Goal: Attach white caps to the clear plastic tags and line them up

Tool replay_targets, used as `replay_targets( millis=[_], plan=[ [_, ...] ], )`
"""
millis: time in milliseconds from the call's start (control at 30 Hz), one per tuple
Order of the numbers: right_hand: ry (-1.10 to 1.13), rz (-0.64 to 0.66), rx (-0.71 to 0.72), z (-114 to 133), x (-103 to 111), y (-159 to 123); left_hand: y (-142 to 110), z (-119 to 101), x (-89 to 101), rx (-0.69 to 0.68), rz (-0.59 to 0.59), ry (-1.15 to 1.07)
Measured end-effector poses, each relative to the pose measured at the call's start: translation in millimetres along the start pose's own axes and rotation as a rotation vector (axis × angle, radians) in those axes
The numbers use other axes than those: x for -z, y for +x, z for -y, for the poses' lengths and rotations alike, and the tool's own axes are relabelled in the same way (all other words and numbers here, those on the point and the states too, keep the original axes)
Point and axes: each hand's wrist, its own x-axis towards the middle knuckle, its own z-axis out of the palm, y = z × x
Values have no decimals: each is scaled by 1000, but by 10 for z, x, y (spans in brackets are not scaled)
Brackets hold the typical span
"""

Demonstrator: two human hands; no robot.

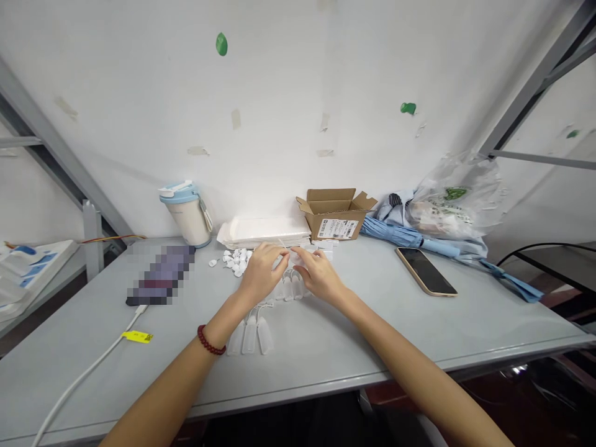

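My left hand (264, 268) and my right hand (320, 274) meet above the middle of the table, thumbs and index fingers drawn together in pinches. A thin pale strand shows by the left fingertips, but what either hand holds is too small to make out. Below and between the hands lie several translucent tag-shaped plastic pieces (289, 289) with thin loops. Closer to the front edge, 3 similar tag-shaped pieces (250, 336) rest side by side, their strings toward the back. Beside my left hand is a heap of small white plastic pieces (238, 259).
Behind the hands stand a stack of white envelopes (265, 231) and an open cardboard box (335, 217). A tumbler (186, 214) and a blurred phone-like device (162, 276) with a cable are left. Rightward lie a phone (426, 271), a blue umbrella (405, 234) and a plastic bag (456, 198).
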Motion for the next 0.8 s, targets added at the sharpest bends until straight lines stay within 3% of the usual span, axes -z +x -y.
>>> replay_targets(
  millis=[133, 267, 600, 800],
  plan=[
    [111, -19, -18, 8, 4, 0, -12, -20, 0, -81, -4, 52],
    [306, -66, -163, 23, 9, 0, -24, -24, -5, -134, 9, 92],
    [1147, -38, -507, 108, 89, 73, -36, -38, -22, -201, -26, 96],
    [1379, -54, -632, 149, 145, 88, -36, -74, -37, -224, -42, 83]
  ],
)
